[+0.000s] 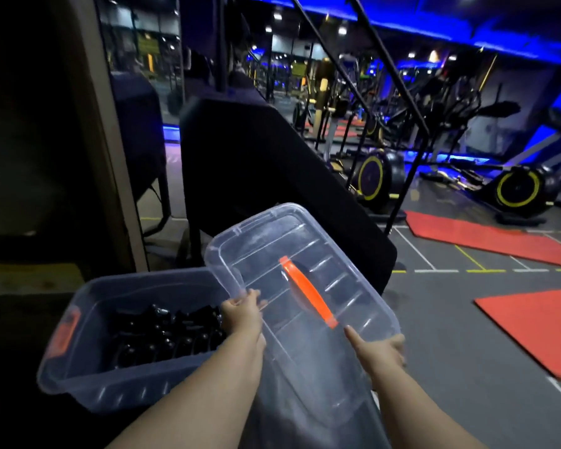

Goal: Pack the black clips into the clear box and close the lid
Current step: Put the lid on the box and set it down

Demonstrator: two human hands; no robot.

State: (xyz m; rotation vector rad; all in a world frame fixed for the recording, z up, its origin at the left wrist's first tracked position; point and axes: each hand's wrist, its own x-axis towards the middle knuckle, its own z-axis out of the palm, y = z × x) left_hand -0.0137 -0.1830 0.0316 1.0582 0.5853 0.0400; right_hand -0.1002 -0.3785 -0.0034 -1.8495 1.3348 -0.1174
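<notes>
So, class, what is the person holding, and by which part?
The clear lid, with both hands: the left hand grips its left edge, the right hand its near right edge.

Orange on clear plastic, black within, red beyond.
The clear box (88, 384) has an orange latch (67, 332) and glossy black clips (166, 332) inside; right of the box, the see-through lid (272, 241) carries an orange handle (308, 293); beyond, red mats (486, 238) lie on grey floor (450, 335) lined white and yellow.
</notes>
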